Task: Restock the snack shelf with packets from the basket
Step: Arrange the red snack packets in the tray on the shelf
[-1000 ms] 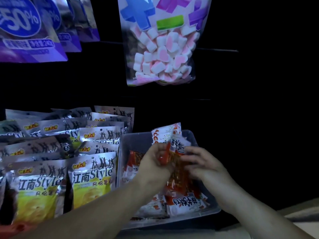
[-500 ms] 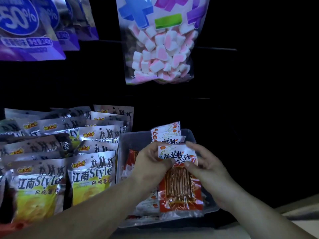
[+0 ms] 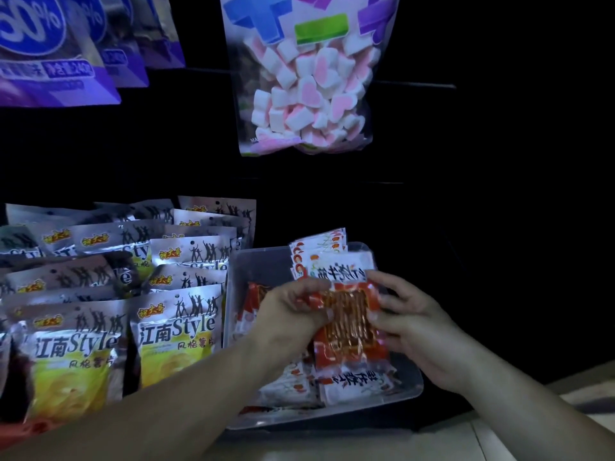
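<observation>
purple bags up-left of the basket, silver chip bags just left of it, marshmallow bag hanging above it, left hand and right hand both gripping a red packet over it, pale surface underneath, pretty dark room

Chip bags read "江南Style"; purple bag reads "50%".

Dim light, black backdrop, pale surface at lower right
</observation>
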Demonstrator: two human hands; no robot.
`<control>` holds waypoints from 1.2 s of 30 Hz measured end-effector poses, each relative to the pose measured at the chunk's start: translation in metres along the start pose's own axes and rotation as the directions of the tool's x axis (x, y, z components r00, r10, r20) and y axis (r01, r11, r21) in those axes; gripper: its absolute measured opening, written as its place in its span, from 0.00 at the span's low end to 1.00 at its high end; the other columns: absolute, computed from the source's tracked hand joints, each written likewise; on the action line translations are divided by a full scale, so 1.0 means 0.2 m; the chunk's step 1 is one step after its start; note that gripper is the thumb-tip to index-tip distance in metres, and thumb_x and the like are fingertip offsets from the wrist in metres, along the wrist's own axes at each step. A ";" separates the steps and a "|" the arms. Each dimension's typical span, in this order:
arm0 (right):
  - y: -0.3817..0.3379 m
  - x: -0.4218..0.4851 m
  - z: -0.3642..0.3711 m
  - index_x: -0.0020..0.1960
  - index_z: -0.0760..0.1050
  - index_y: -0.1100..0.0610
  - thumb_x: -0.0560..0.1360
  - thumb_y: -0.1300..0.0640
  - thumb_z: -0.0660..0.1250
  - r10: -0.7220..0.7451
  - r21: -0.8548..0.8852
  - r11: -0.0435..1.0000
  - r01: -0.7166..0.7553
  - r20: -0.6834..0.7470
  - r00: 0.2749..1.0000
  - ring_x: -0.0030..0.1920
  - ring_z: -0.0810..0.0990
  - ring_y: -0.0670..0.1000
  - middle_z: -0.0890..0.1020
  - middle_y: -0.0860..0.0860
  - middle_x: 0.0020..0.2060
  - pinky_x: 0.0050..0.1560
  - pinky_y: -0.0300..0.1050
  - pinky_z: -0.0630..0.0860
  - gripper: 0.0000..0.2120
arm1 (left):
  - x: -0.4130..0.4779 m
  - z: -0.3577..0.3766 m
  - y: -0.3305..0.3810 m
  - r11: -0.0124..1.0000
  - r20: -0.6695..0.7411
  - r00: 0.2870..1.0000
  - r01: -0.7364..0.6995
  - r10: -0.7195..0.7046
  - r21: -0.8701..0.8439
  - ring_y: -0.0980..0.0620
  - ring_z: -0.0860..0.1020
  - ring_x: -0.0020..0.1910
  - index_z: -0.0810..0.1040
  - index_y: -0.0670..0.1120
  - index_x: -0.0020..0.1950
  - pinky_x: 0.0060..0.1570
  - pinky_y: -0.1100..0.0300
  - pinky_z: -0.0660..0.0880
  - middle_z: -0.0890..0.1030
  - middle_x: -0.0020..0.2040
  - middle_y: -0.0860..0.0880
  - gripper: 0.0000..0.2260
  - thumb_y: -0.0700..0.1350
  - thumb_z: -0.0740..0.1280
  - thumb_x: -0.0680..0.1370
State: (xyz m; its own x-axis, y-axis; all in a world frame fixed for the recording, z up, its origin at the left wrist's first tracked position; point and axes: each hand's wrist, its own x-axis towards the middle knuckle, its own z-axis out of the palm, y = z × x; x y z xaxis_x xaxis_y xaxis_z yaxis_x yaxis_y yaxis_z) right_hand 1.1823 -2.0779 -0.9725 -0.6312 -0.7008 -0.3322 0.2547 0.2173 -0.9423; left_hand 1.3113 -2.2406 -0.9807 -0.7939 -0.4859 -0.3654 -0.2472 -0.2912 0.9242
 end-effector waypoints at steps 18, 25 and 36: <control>0.01 -0.01 0.08 0.67 0.74 0.31 0.79 0.53 0.71 -0.245 -0.310 0.936 0.167 -0.233 0.941 0.57 0.83 0.43 0.83 0.45 0.59 0.50 0.43 0.83 0.22 | 0.01 0.03 -0.09 0.833 0.097 0.934 -0.350 0.343 0.429 0.57 0.82 0.56 0.81 0.52 0.62 0.53 0.56 0.83 0.80 0.58 0.56 0.22 0.33 0.75 0.72; -0.06 0.08 0.15 0.73 0.67 0.30 0.82 0.58 0.67 -0.300 -0.230 0.940 0.253 -0.199 0.933 0.58 0.83 0.44 0.83 0.44 0.60 0.56 0.42 0.81 0.28 | -0.04 0.09 -0.15 0.590 0.456 0.757 -0.652 0.468 0.477 0.59 0.74 0.70 0.86 0.50 0.52 0.64 0.60 0.75 0.68 0.76 0.61 0.09 0.38 0.70 0.76; 0.02 0.21 0.08 0.42 0.83 0.50 0.78 0.64 0.70 -0.199 -0.572 0.814 0.098 -0.117 0.973 0.42 0.82 0.38 0.85 0.46 0.40 0.43 0.32 0.76 0.11 | 0.08 -0.07 -0.06 0.976 -0.045 0.995 -0.075 0.086 0.205 0.57 0.80 0.36 0.74 0.47 0.59 0.35 0.69 0.77 0.83 0.45 0.46 0.16 0.30 0.70 0.77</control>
State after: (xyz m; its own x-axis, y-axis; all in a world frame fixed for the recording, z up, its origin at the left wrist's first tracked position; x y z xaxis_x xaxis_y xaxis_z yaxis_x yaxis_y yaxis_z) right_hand 1.1684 -2.1171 -0.9906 -0.7502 -0.6460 -0.1410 -0.2734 0.4974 -0.8233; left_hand 1.3094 -2.2557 -0.9980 -0.7865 -0.5459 -0.2889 -0.2950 -0.0791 0.9522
